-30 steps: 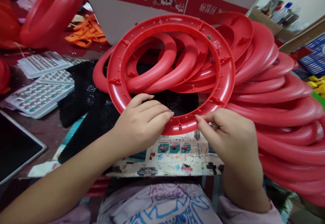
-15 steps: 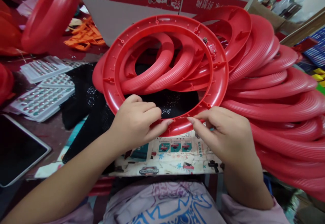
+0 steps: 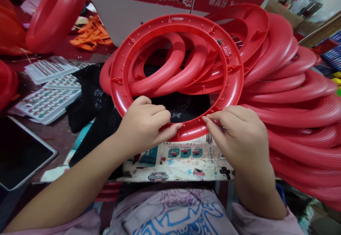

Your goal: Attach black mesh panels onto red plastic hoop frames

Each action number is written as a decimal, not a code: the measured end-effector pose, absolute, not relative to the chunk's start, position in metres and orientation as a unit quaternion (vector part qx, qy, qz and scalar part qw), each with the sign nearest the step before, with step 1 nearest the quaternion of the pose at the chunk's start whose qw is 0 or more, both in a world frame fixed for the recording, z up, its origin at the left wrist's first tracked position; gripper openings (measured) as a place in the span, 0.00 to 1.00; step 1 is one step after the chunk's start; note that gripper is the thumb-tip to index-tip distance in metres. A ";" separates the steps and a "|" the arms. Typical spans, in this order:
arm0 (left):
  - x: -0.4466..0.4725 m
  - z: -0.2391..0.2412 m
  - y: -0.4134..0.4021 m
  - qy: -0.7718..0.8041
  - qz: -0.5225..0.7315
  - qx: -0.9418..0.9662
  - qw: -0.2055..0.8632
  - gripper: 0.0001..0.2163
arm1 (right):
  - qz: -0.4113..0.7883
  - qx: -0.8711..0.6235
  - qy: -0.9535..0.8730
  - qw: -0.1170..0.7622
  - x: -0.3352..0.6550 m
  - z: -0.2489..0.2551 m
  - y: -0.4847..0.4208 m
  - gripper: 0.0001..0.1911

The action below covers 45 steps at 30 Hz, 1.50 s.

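Observation:
A red plastic ring (image 3: 236, 80) lies tilted in front of me, its hollow ribbed side with small posts facing up. On its upper right sits a small electronic part (image 3: 226, 50). My left hand (image 3: 145, 123) is closed around the near-left rim, its thumb lying along the near edge. At the near-right rim, my right hand (image 3: 236, 132) pinches with thumb and forefinger. A fine strand, probably a thin wire, is at those fingertips but barely shows now. Beneath the ring is a printed cardboard sheet (image 3: 183, 164).
Many red ribbed rings (image 3: 298, 118) are piled at the right, with more behind the held ring. Trays of small round metallic parts (image 3: 48, 102), a tablet-like device (image 3: 23, 153) and black perforated cloth (image 3: 86, 100) lie left. Orange plastic parts (image 3: 92, 34) and a large carton (image 3: 128, 18) stand behind.
My right fingertips have moved slightly right and up along the near rim. The thin strand that stretched between my hands no longer shows clearly. My left hand keeps its hold; the view has shifted slightly.

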<state>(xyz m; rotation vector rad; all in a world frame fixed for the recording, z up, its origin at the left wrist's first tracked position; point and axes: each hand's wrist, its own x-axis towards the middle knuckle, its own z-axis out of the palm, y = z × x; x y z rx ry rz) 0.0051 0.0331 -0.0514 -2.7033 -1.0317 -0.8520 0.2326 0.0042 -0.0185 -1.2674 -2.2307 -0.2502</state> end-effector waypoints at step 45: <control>0.010 -0.048 0.030 -0.350 -0.259 -0.898 0.062 0.14 | -0.100 -0.493 -0.814 0.291 0.241 -0.019 0.011 0.16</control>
